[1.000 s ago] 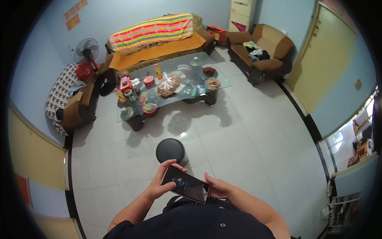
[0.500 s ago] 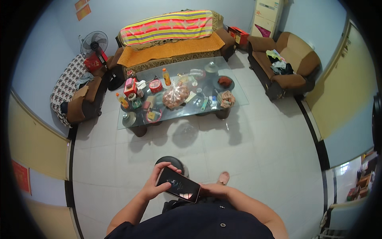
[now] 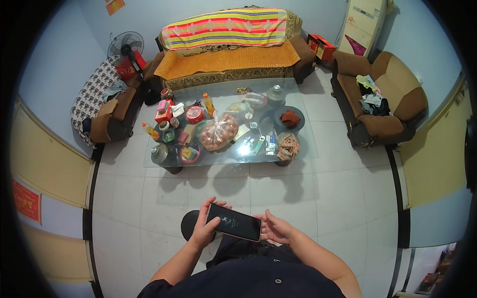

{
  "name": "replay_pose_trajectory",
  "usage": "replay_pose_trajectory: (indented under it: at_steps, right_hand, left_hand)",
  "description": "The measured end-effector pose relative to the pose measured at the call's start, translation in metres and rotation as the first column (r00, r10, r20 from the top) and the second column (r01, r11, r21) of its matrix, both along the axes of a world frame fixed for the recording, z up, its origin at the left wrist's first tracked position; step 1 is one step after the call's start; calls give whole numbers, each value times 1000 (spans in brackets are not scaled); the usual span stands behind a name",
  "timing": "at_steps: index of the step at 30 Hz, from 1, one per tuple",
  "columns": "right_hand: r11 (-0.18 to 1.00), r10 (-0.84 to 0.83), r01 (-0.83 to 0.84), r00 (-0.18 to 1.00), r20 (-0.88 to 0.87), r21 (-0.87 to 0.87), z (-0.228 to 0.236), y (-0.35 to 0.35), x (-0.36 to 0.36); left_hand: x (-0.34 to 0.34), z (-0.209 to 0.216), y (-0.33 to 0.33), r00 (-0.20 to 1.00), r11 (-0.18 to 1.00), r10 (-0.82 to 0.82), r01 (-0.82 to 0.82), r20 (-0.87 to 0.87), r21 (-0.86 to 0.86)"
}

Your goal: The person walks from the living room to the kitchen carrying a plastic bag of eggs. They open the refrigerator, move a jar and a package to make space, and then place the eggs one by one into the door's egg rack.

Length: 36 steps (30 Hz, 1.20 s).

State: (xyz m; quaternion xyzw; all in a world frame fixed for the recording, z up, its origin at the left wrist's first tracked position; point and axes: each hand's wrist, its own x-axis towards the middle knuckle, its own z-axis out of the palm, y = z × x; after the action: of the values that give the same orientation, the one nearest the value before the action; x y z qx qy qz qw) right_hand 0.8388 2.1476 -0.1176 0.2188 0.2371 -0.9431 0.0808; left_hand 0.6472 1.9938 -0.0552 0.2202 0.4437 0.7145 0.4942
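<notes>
My left hand (image 3: pixel 202 230) is closed round the left end of a smartphone (image 3: pixel 238 223) with a dark, lit screen. Its thumb lies on the screen side, and the other fingers wrap over the far edge. At the phone's right end is my right hand (image 3: pixel 278 230), palm turned up, with thumb and fingers apart. Its fingertips come close to the phone's edge or just under it; whether they touch it, I cannot tell. A round black stool (image 3: pixel 189 224) stands below my left hand, partly covered by it.
Ahead stands a glass coffee table (image 3: pixel 208 173) bearing a clear bag of round brownish items (image 3: pixel 218 133), orange bottles (image 3: pixel 208 105) and tins. Behind it is a long sofa (image 3: pixel 228 59). Armchairs (image 3: pixel 380 94) flank the room; a standing fan (image 3: pixel 125 49) is at left.
My right hand has come out from beside the phone's lower right corner and spread its fingers at its right end. The phone has moved slightly up and right. My view has shifted.
</notes>
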Motion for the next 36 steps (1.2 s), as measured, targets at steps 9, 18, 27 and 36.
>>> replay_pose_trajectory:
  at_steps: [9,18,27,36]
  right_hand:
    - [943,281,-289,957,74,166,-36,104,-60]
    - [478,681,-541,726,97,692,-27,204,-172]
    - [626,32,-204,971,237,752,-76,287,-173]
    - [477,-601,-146,666,443,867,-275,375,-121]
  left_hand:
    - [-82,-7,122,999,997,-22,19,-44,-70]
    - [-205,-8,224,948,984,-167,142,-272,-110]
    - [-247,-146,303,996,969,40,-59,-85,-239]
    - [-220,-280,401,949,831,314,-255,38,-494]
